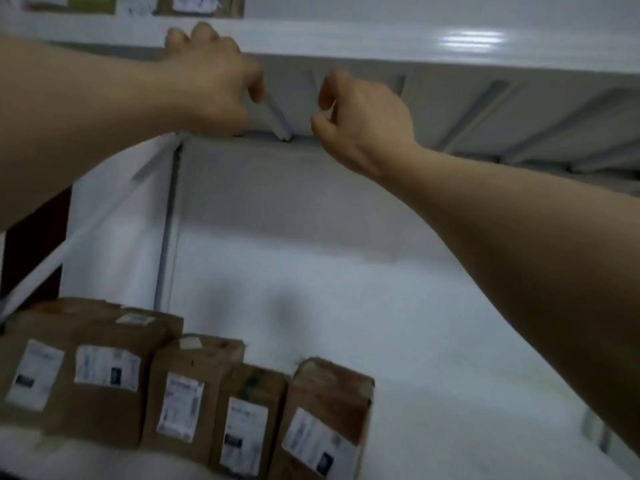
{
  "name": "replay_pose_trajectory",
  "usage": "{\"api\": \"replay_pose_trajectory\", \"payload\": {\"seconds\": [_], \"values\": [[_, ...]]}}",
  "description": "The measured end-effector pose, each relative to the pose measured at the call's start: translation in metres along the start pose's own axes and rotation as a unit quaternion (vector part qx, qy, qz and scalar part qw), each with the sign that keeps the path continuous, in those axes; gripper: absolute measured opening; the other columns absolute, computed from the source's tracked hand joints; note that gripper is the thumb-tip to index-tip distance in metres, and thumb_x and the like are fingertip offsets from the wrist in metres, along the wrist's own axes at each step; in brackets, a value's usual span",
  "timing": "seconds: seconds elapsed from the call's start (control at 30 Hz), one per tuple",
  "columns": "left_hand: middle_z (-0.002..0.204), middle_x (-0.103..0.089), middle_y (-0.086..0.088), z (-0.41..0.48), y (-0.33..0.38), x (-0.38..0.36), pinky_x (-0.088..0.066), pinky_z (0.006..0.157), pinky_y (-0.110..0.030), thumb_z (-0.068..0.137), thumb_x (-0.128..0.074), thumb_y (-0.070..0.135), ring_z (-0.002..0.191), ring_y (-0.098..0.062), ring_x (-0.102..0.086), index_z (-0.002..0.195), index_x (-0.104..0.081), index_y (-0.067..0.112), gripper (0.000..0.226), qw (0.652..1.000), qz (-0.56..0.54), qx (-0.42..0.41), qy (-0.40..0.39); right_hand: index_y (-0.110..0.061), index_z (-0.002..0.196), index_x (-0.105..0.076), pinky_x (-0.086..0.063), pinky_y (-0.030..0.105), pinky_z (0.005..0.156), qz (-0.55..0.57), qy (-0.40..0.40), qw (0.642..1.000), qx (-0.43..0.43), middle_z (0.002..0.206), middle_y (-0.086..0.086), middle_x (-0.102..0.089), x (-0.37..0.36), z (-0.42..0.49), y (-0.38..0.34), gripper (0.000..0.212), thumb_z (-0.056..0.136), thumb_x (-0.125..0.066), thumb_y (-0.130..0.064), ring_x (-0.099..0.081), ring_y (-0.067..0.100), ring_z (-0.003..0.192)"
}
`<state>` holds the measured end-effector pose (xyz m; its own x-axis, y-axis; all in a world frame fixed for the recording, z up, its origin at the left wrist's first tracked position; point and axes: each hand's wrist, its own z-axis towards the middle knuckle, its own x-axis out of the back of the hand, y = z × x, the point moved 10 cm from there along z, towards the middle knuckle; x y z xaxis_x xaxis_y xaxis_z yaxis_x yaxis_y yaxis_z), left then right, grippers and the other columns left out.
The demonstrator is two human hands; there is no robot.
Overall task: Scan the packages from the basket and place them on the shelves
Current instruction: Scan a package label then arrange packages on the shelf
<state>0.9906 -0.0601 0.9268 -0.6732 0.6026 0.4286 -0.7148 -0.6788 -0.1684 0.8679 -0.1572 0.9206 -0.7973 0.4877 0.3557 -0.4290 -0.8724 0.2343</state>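
Note:
Several brown cardboard packages (pixel 180 386) with white labels stand in a row at the front left of the lower white shelf (pixel 398 323). My left hand (pixel 211 77) is raised to the front edge of the upper white shelf (pixel 381 39), fingers curled over the edge, holding no package. My right hand (pixel 363 123) hangs just under that shelf with fingers loosely curled and nothing in it. More packages (pixel 187 3) sit on the upper shelf at the top left, mostly cut off. The basket is out of view.
The lower shelf's white surface stretches to the right of the package row. Metal braces (pixel 485 109) run under the upper shelf. A shelf upright (pixel 169 220) stands at the back left corner. The picture is blurred.

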Motion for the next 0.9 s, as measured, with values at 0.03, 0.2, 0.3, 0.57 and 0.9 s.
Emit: {"api": "replay_pose_trajectory", "payload": {"seconds": [0.03, 0.2, 0.3, 0.57, 0.9], "values": [[0.130, -0.050, -0.021, -0.013, 0.016, -0.005, -0.032, 0.102, -0.050, 0.084, -0.072, 0.026, 0.124, -0.039, -0.037, 0.130, -0.058, 0.025, 0.048, 1.000, -0.003, -0.017, -0.016, -0.019, 0.116, -0.058, -0.045, 0.037, 0.071, 0.008, -0.020, 1.000, -0.005, 0.102, 0.002, -0.069, -0.004, -0.020, 0.006, 0.031, 0.093, -0.050, -0.037, -0.062, 0.030, 0.095], [0.113, -0.056, -0.021, -0.092, 0.091, -0.025, -0.046, 0.090, -0.050, 0.085, -0.076, 0.024, 0.103, -0.038, -0.049, 0.125, -0.062, 0.013, 0.044, 0.991, -0.050, -0.094, -0.082, -0.019, 0.122, -0.057, -0.054, 0.043, 0.085, 0.041, -0.128, 0.989, -0.063, 0.108, 0.003, -0.069, -0.011, -0.134, 0.034, 0.037, 0.093, -0.053, -0.041, -0.064, 0.027, 0.099], [0.112, -0.054, -0.020, -0.147, 0.135, -0.036, -0.049, 0.086, -0.052, 0.088, -0.073, 0.023, 0.094, -0.037, -0.051, 0.127, -0.059, 0.011, 0.043, 0.978, -0.115, -0.101, -0.143, -0.018, 0.125, -0.055, -0.053, 0.043, 0.089, 0.046, -0.200, 0.971, -0.123, 0.109, 0.003, -0.068, -0.006, -0.204, 0.056, 0.039, 0.092, -0.055, -0.039, -0.063, 0.027, 0.100], [0.124, -0.055, -0.016, -0.301, 0.241, -0.042, -0.037, 0.097, -0.048, 0.085, -0.071, 0.043, 0.121, -0.040, -0.043, 0.119, -0.063, 0.025, 0.039, 0.908, -0.233, -0.142, -0.318, -0.017, 0.124, -0.053, -0.055, 0.037, 0.080, 0.063, -0.333, 0.887, -0.314, 0.102, 0.003, -0.068, 0.051, -0.392, 0.093, 0.039, 0.088, -0.059, -0.034, -0.064, 0.026, 0.092], [0.106, -0.062, 0.001, -0.552, 0.378, -0.026, -0.047, 0.083, -0.033, 0.082, -0.082, 0.028, 0.097, -0.019, -0.058, 0.109, -0.067, 0.019, 0.032, 0.700, -0.416, -0.060, -0.578, -0.010, 0.139, -0.049, -0.048, 0.037, 0.093, 0.088, -0.513, 0.653, -0.550, 0.132, 0.011, -0.057, 0.166, -0.706, 0.089, 0.061, 0.092, -0.070, -0.042, -0.057, 0.030, 0.118]]}}
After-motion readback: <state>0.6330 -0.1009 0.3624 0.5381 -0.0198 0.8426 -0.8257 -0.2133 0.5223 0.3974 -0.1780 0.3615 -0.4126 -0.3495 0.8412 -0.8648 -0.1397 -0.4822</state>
